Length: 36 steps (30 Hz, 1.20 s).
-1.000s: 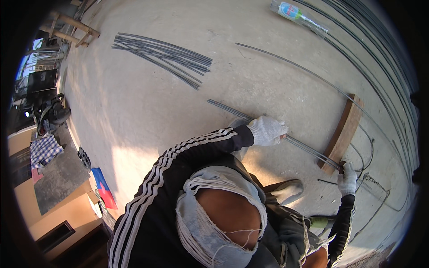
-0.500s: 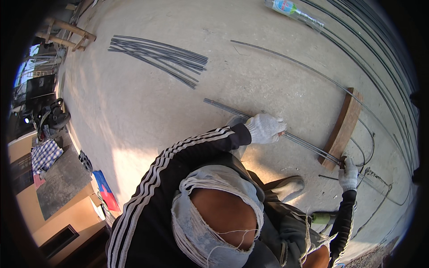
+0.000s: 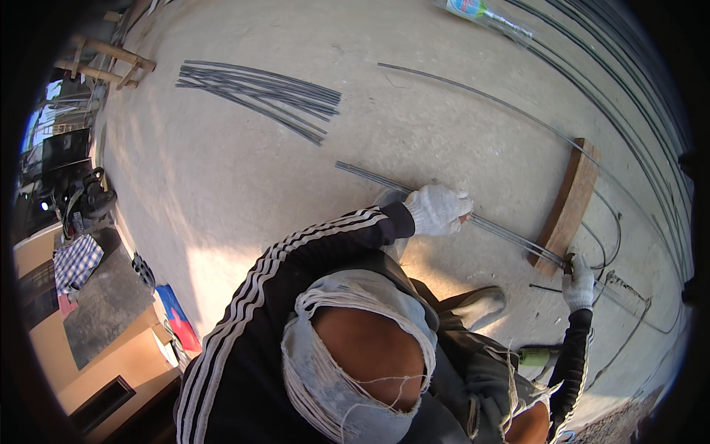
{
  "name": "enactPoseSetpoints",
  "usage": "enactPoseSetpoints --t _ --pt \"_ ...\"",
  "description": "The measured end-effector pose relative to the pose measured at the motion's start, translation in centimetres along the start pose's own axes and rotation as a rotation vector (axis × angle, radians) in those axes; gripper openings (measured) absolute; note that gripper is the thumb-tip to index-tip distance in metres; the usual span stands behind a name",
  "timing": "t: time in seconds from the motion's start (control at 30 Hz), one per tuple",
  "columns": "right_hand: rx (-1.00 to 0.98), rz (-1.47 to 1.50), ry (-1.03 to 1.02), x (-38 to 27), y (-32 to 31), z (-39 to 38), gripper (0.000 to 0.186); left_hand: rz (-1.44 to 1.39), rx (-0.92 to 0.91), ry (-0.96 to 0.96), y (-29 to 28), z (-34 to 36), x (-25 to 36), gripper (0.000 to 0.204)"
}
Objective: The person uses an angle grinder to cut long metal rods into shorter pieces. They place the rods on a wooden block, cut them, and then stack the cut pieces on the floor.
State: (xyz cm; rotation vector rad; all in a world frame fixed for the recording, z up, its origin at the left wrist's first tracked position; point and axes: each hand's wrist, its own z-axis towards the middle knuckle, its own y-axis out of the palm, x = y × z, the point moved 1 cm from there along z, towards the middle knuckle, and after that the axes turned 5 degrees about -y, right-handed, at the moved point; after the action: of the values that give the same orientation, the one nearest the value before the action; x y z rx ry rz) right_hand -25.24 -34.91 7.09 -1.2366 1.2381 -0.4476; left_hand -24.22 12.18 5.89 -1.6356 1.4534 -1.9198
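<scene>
Grey rods (image 3: 510, 234), grasped by left fingers (image 3: 462, 205) and right fingers (image 3: 580, 266), overhang the block (image 3: 570, 196) beside open concrete (image 3: 244, 170).

no text is legible, even on the bottle label (image 3: 467, 7).

A few thin, straight grey metal rods (image 3: 370, 176), bunched side by side, slant down rightward, held in the left hand (image 3: 438, 210) and right hand (image 3: 579, 286), passing over the near end of a wooden block (image 3: 568, 203).
</scene>
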Motion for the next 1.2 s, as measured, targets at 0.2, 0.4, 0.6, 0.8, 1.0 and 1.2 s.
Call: enactPoseSetpoints --t 0.2,0.4,0.6,0.8,1.0,1.2 --pt "-0.031 -0.069 0.075 -1.3 -0.6 0.3 0.022 0.027 -0.038 0.059 0.0 -0.4 -0.1 0.028" --pt "-0.012 -0.113 0.153 -3.0 -1.6 -0.1 0.037 0.123 -0.052 0.165 -0.2 0.4 0.0 0.031" --pt "0.443 -0.185 0.432 -5.0 -0.4 -2.7 0.034 0.167 -0.069 0.229 0.2 0.1 -0.4 0.028" --pt "1.186 0.327 1.297 -1.8 5.1 -4.9 0.046 0.159 -0.038 0.289 0.9 -0.2 -1.1 0.026" --pt "1.630 1.616 1.050 3.2 8.1 -2.2 0.031 0.157 -0.003 0.324 1.5 -0.1 -1.5 0.025" --pt "1.763 1.721 1.056 5.1 7.7 0.6 0.036 0.140 -0.003 0.277 1.3 -0.5 -1.6 0.026"
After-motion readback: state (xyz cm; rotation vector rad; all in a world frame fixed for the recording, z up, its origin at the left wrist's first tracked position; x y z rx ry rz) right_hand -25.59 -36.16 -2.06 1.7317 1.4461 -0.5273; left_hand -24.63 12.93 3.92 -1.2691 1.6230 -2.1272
